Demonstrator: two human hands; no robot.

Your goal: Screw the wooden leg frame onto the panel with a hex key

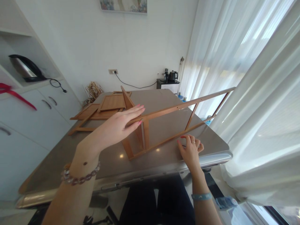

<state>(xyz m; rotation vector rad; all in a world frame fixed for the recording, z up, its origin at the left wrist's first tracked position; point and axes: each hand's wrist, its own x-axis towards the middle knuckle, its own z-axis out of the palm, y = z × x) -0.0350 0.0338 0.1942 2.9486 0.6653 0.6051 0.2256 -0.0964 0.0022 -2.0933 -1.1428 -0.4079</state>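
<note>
A long wooden frame [173, 109] of thin bamboo-coloured rails stands on edge across the grey table [77, 156], reaching from the table's middle out past its right side. My left hand [119, 123] lies flat with fingers stretched out against the frame's top left corner. My right hand [191, 149] rests on the table near the front edge, fingers curled and touching the frame's lower rail; nothing I can name is in it.
Flat wooden panels and slats [103, 107] lie stacked at the table's far left. White cabinets [28, 122] with a kettle [24, 68] stand at left. White curtains [257, 103] hang at right. A small stand with a kettle [170, 78] sits by the back wall.
</note>
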